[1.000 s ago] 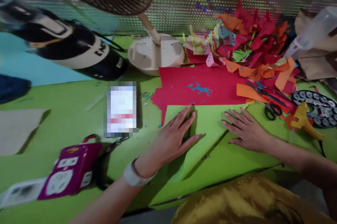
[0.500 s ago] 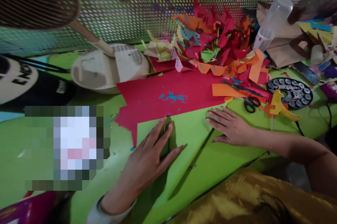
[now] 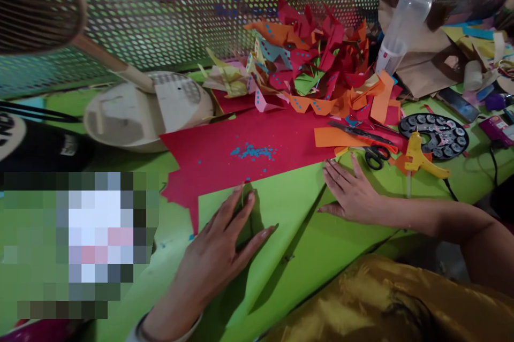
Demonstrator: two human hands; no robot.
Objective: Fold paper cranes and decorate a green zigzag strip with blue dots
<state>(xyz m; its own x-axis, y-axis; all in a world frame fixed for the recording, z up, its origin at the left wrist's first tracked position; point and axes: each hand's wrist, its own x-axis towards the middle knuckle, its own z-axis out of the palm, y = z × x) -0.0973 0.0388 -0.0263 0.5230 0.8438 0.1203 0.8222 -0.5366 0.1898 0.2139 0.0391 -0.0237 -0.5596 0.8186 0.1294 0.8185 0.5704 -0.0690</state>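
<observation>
My left hand (image 3: 217,248) lies on a sheet of light green paper (image 3: 277,208), its fingers stretched out and apart. The paper's near edge lifts a little from the table. My right hand (image 3: 349,189) rests with spread fingers at the paper's right corner. Under and behind the green sheet lies red paper (image 3: 201,154) with a scatter of small blue paper bits (image 3: 255,152) on it. To the right of it are black-handled scissors (image 3: 377,156) and an orange paper strip (image 3: 337,137). A yellow glue gun (image 3: 421,157) lies beyond my right hand.
A heap of folded coloured paper (image 3: 317,58) stands at the back. Behind the glue gun is a round black palette (image 3: 437,133). A fan base (image 3: 120,117) and a dark bottle (image 3: 40,144) stand at the left, near a blurred-out bright screen (image 3: 96,224). A clear plastic bottle (image 3: 405,26) leans at the back right.
The view has swung to the right, so everything appears shifted left. My right hand has slid slightly right at the paper's corner and raised its index finger. My left hand stays on the sheet.
</observation>
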